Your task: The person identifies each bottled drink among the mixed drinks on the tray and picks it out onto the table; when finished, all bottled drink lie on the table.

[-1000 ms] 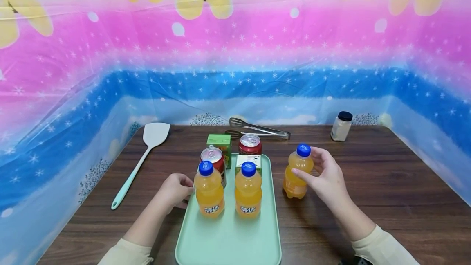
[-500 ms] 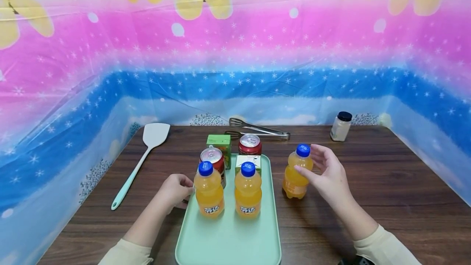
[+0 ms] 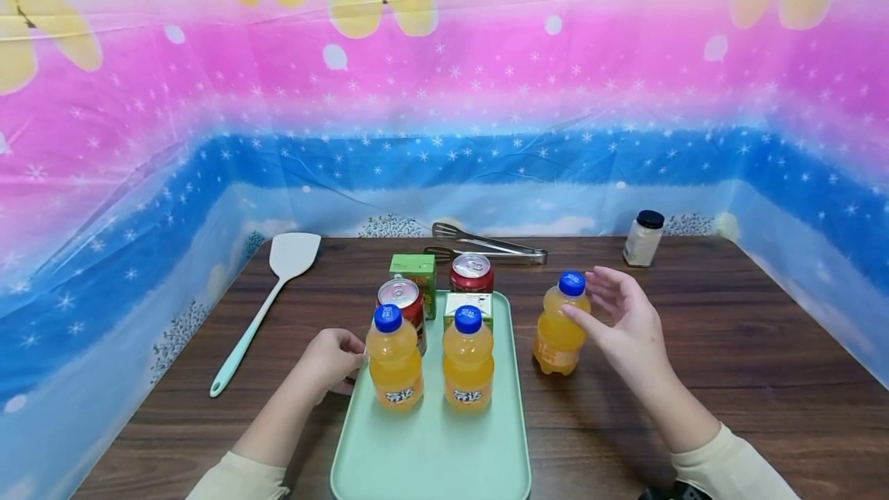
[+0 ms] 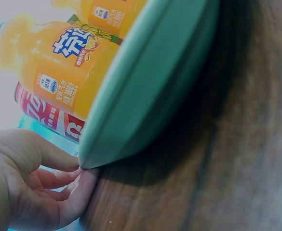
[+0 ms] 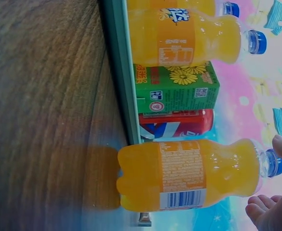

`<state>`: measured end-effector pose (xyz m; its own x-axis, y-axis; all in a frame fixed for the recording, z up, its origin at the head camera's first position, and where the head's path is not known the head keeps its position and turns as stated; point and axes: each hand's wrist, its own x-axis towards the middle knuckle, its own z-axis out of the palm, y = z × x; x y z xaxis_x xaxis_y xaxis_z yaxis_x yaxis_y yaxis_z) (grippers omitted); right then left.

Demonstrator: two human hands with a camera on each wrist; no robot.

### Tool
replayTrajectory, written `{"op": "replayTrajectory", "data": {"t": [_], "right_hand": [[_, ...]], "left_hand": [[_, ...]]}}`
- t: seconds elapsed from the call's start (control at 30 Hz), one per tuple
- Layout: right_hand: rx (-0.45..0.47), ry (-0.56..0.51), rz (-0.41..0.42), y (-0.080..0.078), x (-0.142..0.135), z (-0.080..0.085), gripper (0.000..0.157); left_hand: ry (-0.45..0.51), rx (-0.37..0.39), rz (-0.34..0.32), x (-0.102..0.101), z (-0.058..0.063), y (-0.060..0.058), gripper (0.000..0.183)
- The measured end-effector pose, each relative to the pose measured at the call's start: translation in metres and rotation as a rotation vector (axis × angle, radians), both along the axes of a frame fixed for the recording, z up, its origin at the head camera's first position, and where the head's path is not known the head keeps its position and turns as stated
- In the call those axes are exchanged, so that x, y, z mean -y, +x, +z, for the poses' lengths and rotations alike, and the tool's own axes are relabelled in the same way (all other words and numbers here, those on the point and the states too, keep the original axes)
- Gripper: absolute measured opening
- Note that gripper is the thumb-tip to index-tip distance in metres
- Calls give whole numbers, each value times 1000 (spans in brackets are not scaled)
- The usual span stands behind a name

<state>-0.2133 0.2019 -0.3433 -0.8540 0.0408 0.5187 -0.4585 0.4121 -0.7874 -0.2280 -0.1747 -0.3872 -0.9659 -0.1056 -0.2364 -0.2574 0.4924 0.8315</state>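
Observation:
My left hand [image 3: 332, 362] pinches the left rim of the pale green tray [image 3: 430, 454], thumb above and fingers beneath, as the left wrist view shows. Two orange soda bottles with blue caps stand on the tray, the left bottle [image 3: 396, 365] and the right bottle [image 3: 469, 365]. On the table right of the tray a third orange soda bottle [image 3: 558, 334] stands upright. My right hand [image 3: 628, 330] is around its upper part with thumb and fingers spread. In the right wrist view, a gap shows between the fingers [image 5: 259, 209] and that bottle.
Behind the bottles are a red can [image 3: 403, 295], a green drink carton [image 3: 415, 268], another carton [image 3: 469, 301] and a second red can [image 3: 472, 275]. Metal tongs [image 3: 500, 245] lie at the back. A spatula [image 3: 278, 284] lies left; a black-lidded jar [image 3: 643, 239] stands back right.
My right hand has loosened from the third bottle, its thumb and fingers shifting slightly right and up. The bottle stays standing in place. My left hand has not moved.

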Motion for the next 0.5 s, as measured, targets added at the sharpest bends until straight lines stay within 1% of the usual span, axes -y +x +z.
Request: {"op": "replayTrajectory", "data": {"t": [0.3, 0.5], "right_hand": [[-39, -64, 19, 4, 0, 8, 61], [-79, -95, 32, 7, 1, 10, 61]], "left_hand": [[8, -1, -1, 0, -1, 0, 8], [4, 1, 0, 0, 0, 1, 9]]}}
